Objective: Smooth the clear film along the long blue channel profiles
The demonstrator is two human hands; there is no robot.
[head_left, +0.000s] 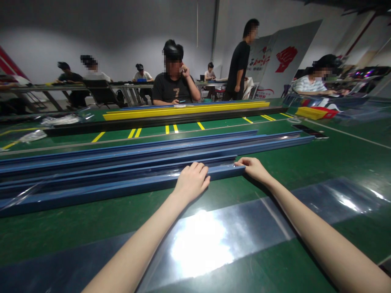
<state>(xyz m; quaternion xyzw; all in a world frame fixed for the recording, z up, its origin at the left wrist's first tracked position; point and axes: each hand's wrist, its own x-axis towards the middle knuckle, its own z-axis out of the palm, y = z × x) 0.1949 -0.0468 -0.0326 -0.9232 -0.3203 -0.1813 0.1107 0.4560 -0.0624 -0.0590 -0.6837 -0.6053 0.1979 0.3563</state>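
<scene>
A long blue U-shaped channel (116,185) lies on the green table in front of me, its open side up. Shiny clear film (165,174) lines its inside. My left hand (193,181) curls over the near wall close to the right end, with the fingers inside and the thumb outside. At the channel's right end, my right hand (252,167) is closed in a pinch on the corner; whether its fingertips also hold the film's end is hidden. Just behind lies another blue channel (275,142), also with clear film in it.
A wide clear plastic strip (247,224) lies flat under my forearms, reflecting light. Farther back are a black channel (171,121), a yellow channel (189,110), a phone (311,131) and a yellow-and-red tray (316,112). A person (175,83) sits across the table.
</scene>
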